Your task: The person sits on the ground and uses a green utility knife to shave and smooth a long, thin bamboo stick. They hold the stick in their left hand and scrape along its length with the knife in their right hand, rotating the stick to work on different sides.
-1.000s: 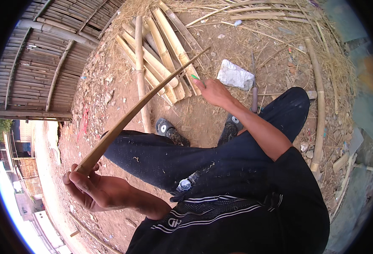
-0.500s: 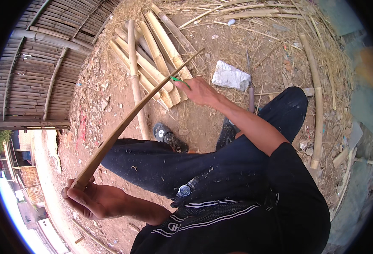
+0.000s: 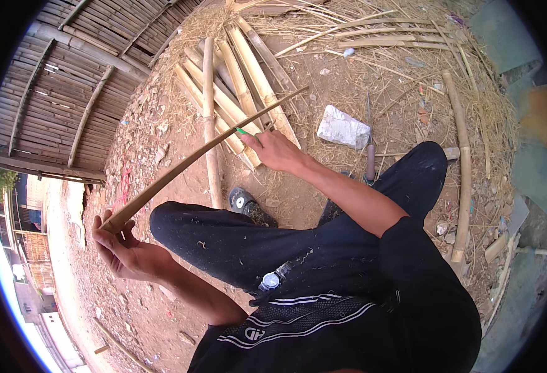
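Note:
A long, narrow bamboo strip (image 3: 189, 163) slants across the view, from lower left up to the far middle, where it thins out. My left hand (image 3: 130, 248) has its fingers and thumb around the wide near end. Beside the strip's far half is my right hand (image 3: 278, 151), fingers closed on a slim green pen-like thing (image 3: 242, 131). The green tip is at the strip's edge; whether it touches cannot be told. Behind the strip, several split bamboo pieces (image 3: 242, 78) lie in a pile on the ground.
A white stone block (image 3: 343, 127) and a knife with a dark handle (image 3: 370, 163) lie beyond my bent knee. Bamboo poles (image 3: 459, 124) and straw flank the ground. A wristwatch (image 3: 270, 281) rests at my lap. A slatted bamboo wall (image 3: 62, 93) rises on the left.
My left hand has risen with the strip's near end, so the strip lies less steeply. My right hand has shifted a little nearer along the strip, with the green thing. The view has shifted slightly.

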Demonstrator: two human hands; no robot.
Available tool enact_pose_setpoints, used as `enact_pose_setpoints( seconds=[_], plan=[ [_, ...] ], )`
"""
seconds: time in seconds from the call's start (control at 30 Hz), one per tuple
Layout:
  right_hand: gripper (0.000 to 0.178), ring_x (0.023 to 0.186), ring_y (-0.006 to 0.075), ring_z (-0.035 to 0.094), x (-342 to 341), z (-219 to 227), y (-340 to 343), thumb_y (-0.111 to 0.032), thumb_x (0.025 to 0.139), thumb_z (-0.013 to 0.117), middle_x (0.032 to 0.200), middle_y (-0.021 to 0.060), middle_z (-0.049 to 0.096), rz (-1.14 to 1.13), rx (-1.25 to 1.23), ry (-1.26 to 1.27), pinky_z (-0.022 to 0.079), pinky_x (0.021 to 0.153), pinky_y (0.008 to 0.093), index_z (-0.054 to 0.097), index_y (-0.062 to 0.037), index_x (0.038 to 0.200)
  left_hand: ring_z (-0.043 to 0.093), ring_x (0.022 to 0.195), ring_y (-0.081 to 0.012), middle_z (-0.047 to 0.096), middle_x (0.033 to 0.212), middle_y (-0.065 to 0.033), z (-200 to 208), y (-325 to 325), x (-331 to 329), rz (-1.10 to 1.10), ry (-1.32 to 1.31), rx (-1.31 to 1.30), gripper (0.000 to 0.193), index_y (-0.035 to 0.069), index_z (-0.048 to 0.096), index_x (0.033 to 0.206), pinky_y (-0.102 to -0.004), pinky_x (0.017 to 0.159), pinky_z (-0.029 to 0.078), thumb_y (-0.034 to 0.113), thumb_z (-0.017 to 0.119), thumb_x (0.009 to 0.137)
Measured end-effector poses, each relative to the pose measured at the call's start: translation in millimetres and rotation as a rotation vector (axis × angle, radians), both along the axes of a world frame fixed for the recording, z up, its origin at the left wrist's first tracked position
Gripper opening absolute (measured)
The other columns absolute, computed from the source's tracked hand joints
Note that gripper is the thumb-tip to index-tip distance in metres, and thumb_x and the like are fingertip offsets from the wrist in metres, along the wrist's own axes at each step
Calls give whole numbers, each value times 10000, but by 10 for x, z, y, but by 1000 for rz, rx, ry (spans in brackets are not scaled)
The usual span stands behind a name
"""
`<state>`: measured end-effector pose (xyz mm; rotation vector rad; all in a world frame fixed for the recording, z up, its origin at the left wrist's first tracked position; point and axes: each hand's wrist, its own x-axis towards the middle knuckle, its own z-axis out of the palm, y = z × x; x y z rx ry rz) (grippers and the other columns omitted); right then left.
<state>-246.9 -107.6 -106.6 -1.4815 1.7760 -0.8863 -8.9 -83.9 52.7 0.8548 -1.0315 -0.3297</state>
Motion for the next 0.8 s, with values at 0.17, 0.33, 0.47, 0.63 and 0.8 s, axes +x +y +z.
enact_pose_setpoints(
  seconds=[0.17,0.33,0.47,0.63,0.8],
  plan=[
    [678,429,255,472,258,627,590,-534,974,304,459,120,412,104,-188,-169,383,483,432,497,15,627,669,803,-225,644,934,-202,614,270,113,531,-425,-466,361,-114,606,977,-273,637,584,235,518,954],
    [634,430,257,465,304,551,717,-491,983,327,463,116,422,-41,-288,-116,404,504,433,523,11,650,652,842,-226,645,931,-204,880,159,103,53,-135,-566,264,-108,626,952,-278,720,561,149,572,919],
    [622,428,282,482,-31,328,435,-477,983,337,468,130,467,-116,110,-163,429,521,446,552,10,663,646,885,-225,636,946,-206,893,38,-150,79,-151,-371,375,-121,600,1010,-264,666,547,241,521,952],
    [652,442,273,529,126,648,548,-479,986,321,460,131,492,-62,-285,54,439,497,455,596,41,704,646,878,-226,632,946,-210,921,36,-145,8,-176,-416,381,-109,590,1036,-263,661,552,257,529,947],
    [660,418,283,481,-772,-823,281,-501,978,326,434,119,458,-379,150,132,422,469,448,553,22,645,646,887,-237,612,1001,-223,1038,-39,-364,-58,-214,-412,406,-123,563,1054,-243,644,559,265,479,968]
  ],
)
